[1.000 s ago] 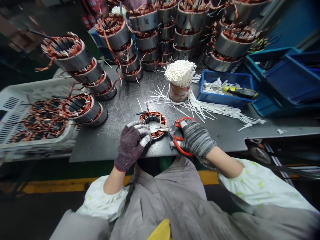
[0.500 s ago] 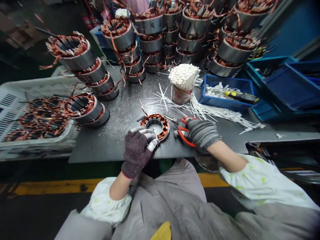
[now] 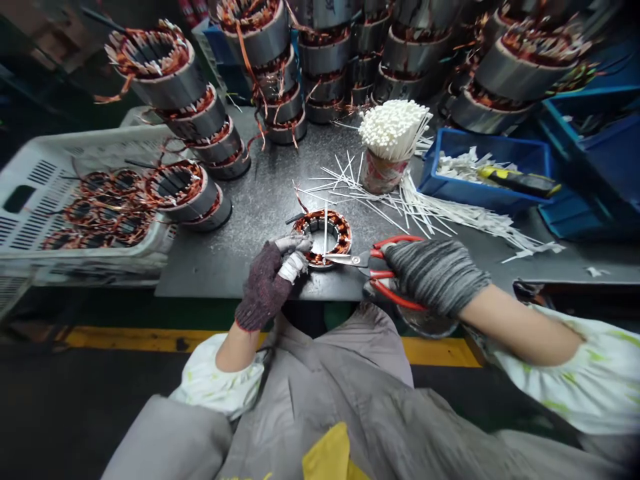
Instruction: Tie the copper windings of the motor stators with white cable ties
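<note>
A copper-wound ring (image 3: pixel 341 230) lies on the dark metal table near its front edge. My left hand (image 3: pixel 275 273), in a dark maroon glove with white-wrapped fingertips, has its fingers closed on the ring's left front rim. A thin white stick (image 3: pixel 326 227) lies across the ring's opening. In my right hand (image 3: pixel 435 275), gloved in grey stripes, are red-handled scissors (image 3: pixel 387 273). The blade tips reach over the ring's front rim, at the near end of the stick. The red handles are spread apart around my fingers.
Behind the ring stands a cup (image 3: pixel 383 172) packed with white sticks, more scattered around it. A blue bin (image 3: pixel 485 190) holds white scraps and a yellow-black cutter. Stacked wound cores (image 3: pixel 195 120) line the back and left, beside a white crate (image 3: pixel 90 143) of rings.
The scissors have moved onto the ring's front rim, and a white stick now crosses the ring. My left fingers have drawn together at its left side. The camera view has shifted.
</note>
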`<action>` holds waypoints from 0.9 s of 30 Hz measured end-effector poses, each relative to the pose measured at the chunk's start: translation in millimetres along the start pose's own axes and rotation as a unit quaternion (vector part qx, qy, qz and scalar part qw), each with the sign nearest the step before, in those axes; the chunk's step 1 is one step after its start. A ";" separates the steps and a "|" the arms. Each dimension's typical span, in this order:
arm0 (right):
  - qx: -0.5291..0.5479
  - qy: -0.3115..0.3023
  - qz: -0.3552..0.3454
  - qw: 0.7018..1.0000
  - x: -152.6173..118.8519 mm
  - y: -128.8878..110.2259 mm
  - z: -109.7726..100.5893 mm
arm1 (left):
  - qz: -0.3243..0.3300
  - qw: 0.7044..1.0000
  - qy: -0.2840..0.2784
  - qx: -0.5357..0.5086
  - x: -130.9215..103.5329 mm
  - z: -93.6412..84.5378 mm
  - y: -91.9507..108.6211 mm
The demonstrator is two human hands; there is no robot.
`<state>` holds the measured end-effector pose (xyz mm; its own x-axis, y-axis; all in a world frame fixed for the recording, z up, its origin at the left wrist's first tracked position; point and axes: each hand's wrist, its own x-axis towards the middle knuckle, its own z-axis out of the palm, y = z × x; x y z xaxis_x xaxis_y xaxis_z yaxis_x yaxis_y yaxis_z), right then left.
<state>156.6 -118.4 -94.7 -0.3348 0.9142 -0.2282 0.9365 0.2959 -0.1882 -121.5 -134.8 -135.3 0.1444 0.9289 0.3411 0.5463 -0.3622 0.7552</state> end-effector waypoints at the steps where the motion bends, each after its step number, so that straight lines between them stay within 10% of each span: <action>1: -0.021 -0.010 0.029 0.999 1.5 8.5 1.4 | 0.031 0.999 0.011 0.033 0.0 -0.6 5.9; 8: -0.087 0.109 0.199 0.970 -0.5 76.1 16.1 | 0.199 0.922 -0.071 0.325 16.9 33.5 46.9; 14: -0.033 0.260 0.069 0.963 -9.6 44.9 37.8 | 0.156 0.918 -0.111 0.349 22.1 50.0 36.4; 21: -0.002 0.282 -0.105 0.954 17.5 -13.5 88.5 | 0.013 0.929 -0.164 0.332 9.7 16.4 22.1; 27: 0.054 0.249 -0.300 0.919 36.8 -80.1 93.2 | -0.096 0.991 -0.045 0.077 28.1 -68.2 10.7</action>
<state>59.5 -134.2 -177.1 -0.6738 0.6164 0.4075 0.5740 0.7839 -0.2366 -167.8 -117.8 -79.5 0.0942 0.9854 0.1420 0.6897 -0.1674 0.7045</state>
